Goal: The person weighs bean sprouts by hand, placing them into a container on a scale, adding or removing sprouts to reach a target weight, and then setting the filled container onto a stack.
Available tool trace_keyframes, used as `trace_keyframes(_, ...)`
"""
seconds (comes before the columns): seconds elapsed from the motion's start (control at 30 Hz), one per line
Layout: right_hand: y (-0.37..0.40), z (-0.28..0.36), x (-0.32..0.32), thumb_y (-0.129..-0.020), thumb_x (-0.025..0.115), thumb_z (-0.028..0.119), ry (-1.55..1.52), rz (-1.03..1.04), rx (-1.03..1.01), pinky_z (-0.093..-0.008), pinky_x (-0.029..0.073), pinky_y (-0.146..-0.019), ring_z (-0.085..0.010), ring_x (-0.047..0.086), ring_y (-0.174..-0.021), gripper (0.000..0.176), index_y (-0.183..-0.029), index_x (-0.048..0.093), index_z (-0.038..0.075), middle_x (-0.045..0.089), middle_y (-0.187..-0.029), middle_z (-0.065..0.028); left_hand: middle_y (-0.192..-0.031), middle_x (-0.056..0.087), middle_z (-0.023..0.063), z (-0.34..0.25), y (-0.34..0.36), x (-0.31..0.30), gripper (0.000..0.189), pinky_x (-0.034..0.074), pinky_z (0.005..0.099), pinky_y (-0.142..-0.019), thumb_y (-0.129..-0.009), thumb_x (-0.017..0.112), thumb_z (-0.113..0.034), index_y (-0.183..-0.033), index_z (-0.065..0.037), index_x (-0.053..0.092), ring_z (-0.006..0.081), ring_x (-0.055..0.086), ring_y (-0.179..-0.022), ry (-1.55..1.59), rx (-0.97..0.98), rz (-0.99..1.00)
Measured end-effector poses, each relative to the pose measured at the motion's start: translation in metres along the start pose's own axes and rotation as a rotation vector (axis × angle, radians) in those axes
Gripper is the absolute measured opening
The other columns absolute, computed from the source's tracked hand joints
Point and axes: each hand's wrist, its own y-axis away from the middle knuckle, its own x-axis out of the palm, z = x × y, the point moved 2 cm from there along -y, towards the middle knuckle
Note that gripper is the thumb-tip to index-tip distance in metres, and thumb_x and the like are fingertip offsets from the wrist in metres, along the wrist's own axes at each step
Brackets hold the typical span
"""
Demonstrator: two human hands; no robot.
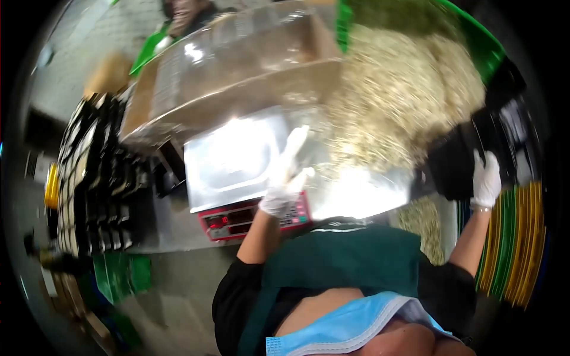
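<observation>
My left hand [288, 175], in a white glove, is open with fingers stretched out over the right side of a scale's metal plate [228, 163]. The scale's red front panel [255, 221], with lit digits and buttons, lies just beneath that wrist. My right hand [487, 183], also gloved, is at the edge of a black plastic tray [454, 160] and appears to grip it; part of its hold is hidden. Between my hands lies a large heap of pale, shredded, straw-like strands [398, 101], partly in a green tub [484, 38].
A cardboard box [237, 95] with clear plastic stands behind the scale. Stacked black trays [98, 178] are on the left. Yellow and green crates [510, 237] are stacked at right. A green crate [122, 276] sits lower left. Another person's hand [185, 15] shows at the top.
</observation>
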Motion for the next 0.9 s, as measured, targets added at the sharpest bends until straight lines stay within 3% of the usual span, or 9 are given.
trace_keyframes(0.13,-0.009,0.078,-0.039,-0.082,0.062,0.014,-0.733,0.058,-0.422,-0.032,0.051,-0.062,-0.0257,0.062,-0.072,0.012,-0.092,0.064,0.009,0.064,-0.08,-0.0099,-0.146,0.023,0.0187,-0.012,-0.04,0.065,0.101,0.034,0.04,-0.104,-0.073,0.071,-0.035,-0.144,-0.001,0.007,0.0289,0.034,-0.13,0.63,-0.237,0.025)
trace_keyframes(0.17,-0.01,0.108,-0.042,-0.082,0.059,0.012,-0.437,0.122,-0.663,-0.033,0.049,-0.055,-0.0246,0.06,-0.062,0.009,-0.089,0.063,0.01,0.061,-0.068,-0.0065,-0.147,0.022,0.0177,-0.018,-0.046,0.085,0.113,0.038,0.04,-0.1,-0.068,0.072,-0.045,-0.145,-0.005,0.0,0.0317,0.041,-0.125,0.735,-0.227,-0.027)
trace_keyframes(0.27,0.028,0.172,-0.008,-0.071,0.065,0.013,-0.449,0.426,-1.119,-0.0344,0.05,-0.058,-0.026,0.061,-0.066,0.03,-0.099,0.061,0.007,0.062,-0.072,-0.0076,-0.129,0.042,0.0147,-0.014,-0.044,0.104,0.087,0.04,0.0349,-0.096,-0.072,0.069,-0.034,-0.14,-0.005,0.023,0.0242,0.045,-0.117,0.776,-0.428,-0.289)
trace_keyframes(0.37,0.001,0.188,0.007,-0.061,0.075,0.02,-1.123,0.299,-1.02,-0.0369,0.048,-0.087,-0.0292,0.058,-0.103,0.073,-0.127,0.048,0.006,0.058,-0.115,-0.0146,-0.115,0.052,0.012,0.002,-0.025,0.056,0.065,0.048,0.0366,-0.087,-0.074,0.06,-0.021,-0.132,-0.004,0.035,0.0236,0.056,-0.101,0.825,-0.295,-0.553)
trace_keyframes(0.47,-0.037,0.177,0.068,-0.051,0.083,0.031,-0.78,0.237,-0.707,-0.0359,0.035,-0.104,-0.0283,0.043,-0.124,0.108,-0.141,0.026,0.012,0.041,-0.137,-0.0131,-0.11,0.06,0.0119,-0.005,0.021,-0.016,0.051,0.051,0.0401,-0.086,-0.077,0.06,-0.021,-0.123,-0.005,0.049,0.0256,0.06,-0.1,0.628,-0.306,-0.945)
trace_keyframes(0.53,-0.052,0.173,0.117,-0.049,0.087,0.035,-0.314,0.432,-0.505,-0.0409,0.018,-0.113,-0.0291,0.019,-0.137,0.13,-0.146,0.001,0.016,0.014,-0.15,-0.0124,-0.097,0.065,0.0058,-0.004,0.04,-0.051,0.029,0.054,0.0333,-0.069,-0.074,0.067,-0.026,-0.097,-0.009,0.061,0.0199,0.064,-0.084,0.511,-0.328,-1.174)
trace_keyframes(0.67,-0.088,0.206,0.13,-0.048,0.086,0.043,0.096,0.652,-0.505,-0.0459,0.012,-0.113,-0.0269,0.009,-0.14,0.135,-0.146,-0.004,0.017,0.005,-0.152,-0.0123,-0.118,0.057,0.0113,0.01,0.049,-0.088,0.047,0.048,0.0335,-0.09,-0.08,0.062,-0.014,-0.124,-0.002,0.049,0.0208,0.056,-0.108,0.463,-0.361,-1.153)
trace_keyframes(0.77,-0.124,0.22,0.127,-0.047,0.087,0.043,0.203,0.562,-0.636,-0.0459,0.011,-0.113,-0.0269,0.01,-0.14,0.138,-0.145,-0.006,0.016,0.006,-0.151,-0.0157,-0.146,0.027,0.0149,-0.007,0.044,-0.08,0.059,0.022,0.0354,-0.11,-0.086,0.052,-0.003,-0.139,0.003,0.027,0.0214,0.027,-0.134,-0.351,-0.149,-1.17)
trace_keyframes(0.9,-0.119,0.231,0.123,-0.045,0.088,0.042,0.082,0.573,-0.751,-0.0455,0.013,-0.112,-0.0286,0.018,-0.138,0.138,-0.145,-0.003,0.013,0.015,-0.149,-0.0179,-0.133,0.043,0.022,-0.047,0.027,-0.026,0.046,0.036,0.0378,-0.101,-0.083,0.04,0.002,-0.128,0.011,0.039,0.0278,0.049,-0.116,-0.55,0.183,-0.988)
